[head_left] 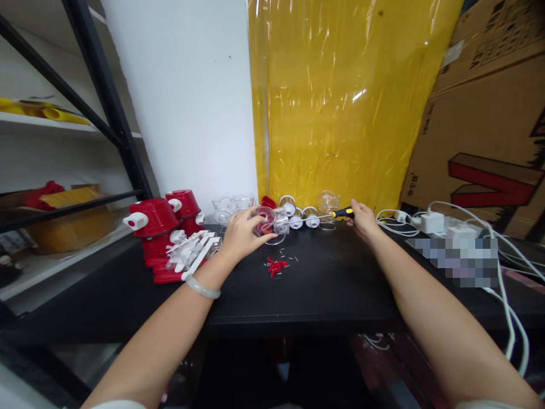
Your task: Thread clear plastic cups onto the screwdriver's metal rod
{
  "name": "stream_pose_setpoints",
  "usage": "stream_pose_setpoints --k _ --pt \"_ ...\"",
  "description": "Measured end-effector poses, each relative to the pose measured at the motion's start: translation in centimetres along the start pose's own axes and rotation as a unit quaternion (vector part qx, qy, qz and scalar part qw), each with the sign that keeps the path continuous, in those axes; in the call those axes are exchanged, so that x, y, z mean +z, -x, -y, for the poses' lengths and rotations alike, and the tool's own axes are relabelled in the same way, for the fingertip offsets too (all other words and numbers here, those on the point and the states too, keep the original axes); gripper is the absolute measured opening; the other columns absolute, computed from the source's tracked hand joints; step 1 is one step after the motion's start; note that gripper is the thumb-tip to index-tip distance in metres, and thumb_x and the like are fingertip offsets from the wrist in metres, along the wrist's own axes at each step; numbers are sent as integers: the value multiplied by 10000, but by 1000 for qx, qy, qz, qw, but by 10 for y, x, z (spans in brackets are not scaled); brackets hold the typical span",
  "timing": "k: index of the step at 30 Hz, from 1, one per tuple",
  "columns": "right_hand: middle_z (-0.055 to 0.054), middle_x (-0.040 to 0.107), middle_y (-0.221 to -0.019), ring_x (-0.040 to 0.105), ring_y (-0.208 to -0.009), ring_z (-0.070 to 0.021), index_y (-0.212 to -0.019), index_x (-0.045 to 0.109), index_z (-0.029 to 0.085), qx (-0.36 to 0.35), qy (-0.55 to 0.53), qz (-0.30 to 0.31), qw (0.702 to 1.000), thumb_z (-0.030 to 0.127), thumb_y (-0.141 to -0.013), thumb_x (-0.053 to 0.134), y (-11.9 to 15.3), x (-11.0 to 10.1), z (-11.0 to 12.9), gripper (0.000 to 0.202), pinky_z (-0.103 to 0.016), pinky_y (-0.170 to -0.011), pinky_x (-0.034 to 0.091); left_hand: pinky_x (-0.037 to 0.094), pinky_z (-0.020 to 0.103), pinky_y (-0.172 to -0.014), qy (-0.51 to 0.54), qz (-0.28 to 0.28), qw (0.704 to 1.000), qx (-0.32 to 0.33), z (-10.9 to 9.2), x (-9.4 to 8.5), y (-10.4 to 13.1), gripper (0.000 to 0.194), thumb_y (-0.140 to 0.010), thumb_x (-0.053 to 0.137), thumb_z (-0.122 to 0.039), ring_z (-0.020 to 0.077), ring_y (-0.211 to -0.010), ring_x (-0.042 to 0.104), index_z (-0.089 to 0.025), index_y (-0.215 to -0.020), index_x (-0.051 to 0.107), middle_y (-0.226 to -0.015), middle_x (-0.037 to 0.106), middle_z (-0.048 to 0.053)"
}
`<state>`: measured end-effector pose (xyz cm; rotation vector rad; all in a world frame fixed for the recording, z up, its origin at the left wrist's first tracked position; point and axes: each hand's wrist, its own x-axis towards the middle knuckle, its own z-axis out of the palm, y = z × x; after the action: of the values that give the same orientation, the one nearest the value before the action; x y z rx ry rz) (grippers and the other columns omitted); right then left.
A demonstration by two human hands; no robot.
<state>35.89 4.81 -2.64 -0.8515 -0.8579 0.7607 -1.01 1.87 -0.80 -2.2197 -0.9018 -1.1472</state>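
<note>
Grips a clear plastic housing (281,219) in the left hand (243,232), fingers and thumb clamped round its left part, with red showing through the plastic. Holds the housing tilted on its side over the back half of the black table (332,284); cannot tell about contact with the tabletop. Closes the right hand (363,220) on the back end of the black-and-yellow handle of a screwdriver (342,213), pointing the metal shaft leftward to the housing's right end; cannot tell about the exact seat of the tip. Wears a pale bracelet (203,287) on the left wrist. Has a small heap of red plastic pieces (276,266) on the table nearer than the housing, among slender metal bits (297,259). Has 3 white-capped cylinders (312,220) grouped near the shaft, and clear plastic cups (233,205) behind the left hand. Has red plastic bodies with white knobs (158,218) at the left, beside piled white strips (201,257). Faces a yellow plastic sheet (336,102), with a cardboard box (477,125) and white chargers (432,222) at the right
</note>
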Motion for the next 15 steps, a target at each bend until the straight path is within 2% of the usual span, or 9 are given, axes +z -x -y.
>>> stream_pose_setpoints --k 4,8,11,13,15 --pt "62 467 -542 431 -412 -71 -714 456 223 -1 -43 0 999 421 -721 785 0 4 3 384 -169 -345 315 498 517 -982 3 -1 1000 -9 1 0 0 409 -741 785 -536 335 -1192 606 -213 -977 699 -1314 623 144" --pt "31 541 -651 511 -518 -92 -722 524 211 20 -106 9 994 313 -711 719 3 3 10 220 -202 -427 425 506 503 -978 7 -10 1000 -14 1 1 0 418 -736 788 -540 330 -1172 618 -204 -970 701 -1298 630 148" --pt "2 594 -693 580 -582 -129 -723 556 207 23 -96 25 995 388 -750 667 4 -1 12 214 -243 -469 475 508 501 -975 6 -13 1000 -11 1 1 0 416 -741 784 -542 328 -1167 620 -203 -968 700 -1297 630 143" --pt "-2 566 -593 538 -483 -131 -709 555 205 17 -22 8 1000 507 -787 644 3 -4 11 325 -235 -394 400 510 502 -972 4 -18 1000 -8 1 1 0 416 -746 778 -544 326 -1161 623 -203 -971 698 -1299 628 140" --pt "31 464 -460 419 -361 -106 -688 541 207 -2 52 -10 999 604 -771 659 2 -6 9 423 -218 -333 275 510 504 -973 1 -22 1000 -4 2 1 0 412 -750 777 -541 324 -1154 626 -203 -971 698 -1297 629 140"
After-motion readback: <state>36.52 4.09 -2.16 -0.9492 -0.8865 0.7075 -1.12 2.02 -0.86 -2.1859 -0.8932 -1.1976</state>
